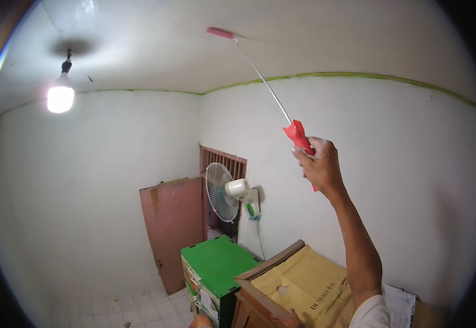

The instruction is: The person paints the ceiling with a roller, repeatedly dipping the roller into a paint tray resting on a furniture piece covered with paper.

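Note:
My right hand (321, 164) is raised at arm's length and wrapped round the red handle of a paint roller (275, 97). White smears show on its fingers. A long thin metal rod runs up and left from the handle to a small pink roller head, which is at the white ceiling (314, 35); a shadow lies beside it. At the lower edge, my left hand (288, 319) rests on the brown wooden cabinet (244, 306), fingers spread out and partly cut off by the frame. It holds nothing that I can see.
A lit bulb (60, 97) hangs from the ceiling at left. A white wall fan (228, 191) sticks out near a pink door (175, 229). Below stand a green-topped drawer unit (218, 262) and the cabinet, covered with brown paper (298, 279). A white-smeared tray (401, 306) lies at lower right.

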Tool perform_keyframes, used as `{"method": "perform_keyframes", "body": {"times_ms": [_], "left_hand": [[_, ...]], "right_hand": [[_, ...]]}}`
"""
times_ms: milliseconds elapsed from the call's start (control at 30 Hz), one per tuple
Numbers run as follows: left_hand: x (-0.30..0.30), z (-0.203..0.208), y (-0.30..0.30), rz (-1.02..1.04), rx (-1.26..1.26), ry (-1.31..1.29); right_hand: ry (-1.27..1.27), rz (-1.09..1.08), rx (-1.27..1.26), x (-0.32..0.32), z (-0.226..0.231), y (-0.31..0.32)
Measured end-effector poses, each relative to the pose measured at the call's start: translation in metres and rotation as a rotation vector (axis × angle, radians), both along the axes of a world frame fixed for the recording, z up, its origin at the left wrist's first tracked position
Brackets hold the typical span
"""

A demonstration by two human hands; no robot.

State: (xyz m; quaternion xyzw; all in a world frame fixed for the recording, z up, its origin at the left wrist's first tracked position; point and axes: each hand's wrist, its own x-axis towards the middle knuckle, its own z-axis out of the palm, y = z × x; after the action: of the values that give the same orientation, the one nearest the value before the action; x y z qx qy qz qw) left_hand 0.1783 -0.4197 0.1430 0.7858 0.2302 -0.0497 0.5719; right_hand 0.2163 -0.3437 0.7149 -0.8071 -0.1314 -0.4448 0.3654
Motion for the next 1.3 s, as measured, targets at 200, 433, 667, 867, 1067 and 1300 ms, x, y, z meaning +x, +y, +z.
{"method": "perform_keyframes", "body": {"times_ms": [200,433,667,867,1067,1300], "left_hand": [[-0.001,-0.012,-0.012,-0.017,-0.013,-0.078],[0.012,-0.043,-0.008,-0.130,0.048,-0.202],[0.054,-0.093,0.134,-0.029,0.348,-0.678],[0.088,-0.105,0.292,-0.110,0.762,-0.174],[0.076,-0.090,0.307,-0.239,0.719,-0.051],[0.075,-0.083,0.327,-0.270,0.701,0.005]], "right_hand": [[-0.014,-0.014,0.100,-0.140,-0.029,-0.042],[-0.049,-0.155,0.325,-0.294,-0.071,-0.053],[-0.088,-0.143,0.239,-0.292,-0.080,-0.063],[-0.053,-0.086,0.014,-0.184,-0.022,-0.044],[-0.074,-0.050,0.179,-0.237,-0.074,-0.051],[-0.155,-0.059,0.292,-0.271,-0.116,-0.041]]}}
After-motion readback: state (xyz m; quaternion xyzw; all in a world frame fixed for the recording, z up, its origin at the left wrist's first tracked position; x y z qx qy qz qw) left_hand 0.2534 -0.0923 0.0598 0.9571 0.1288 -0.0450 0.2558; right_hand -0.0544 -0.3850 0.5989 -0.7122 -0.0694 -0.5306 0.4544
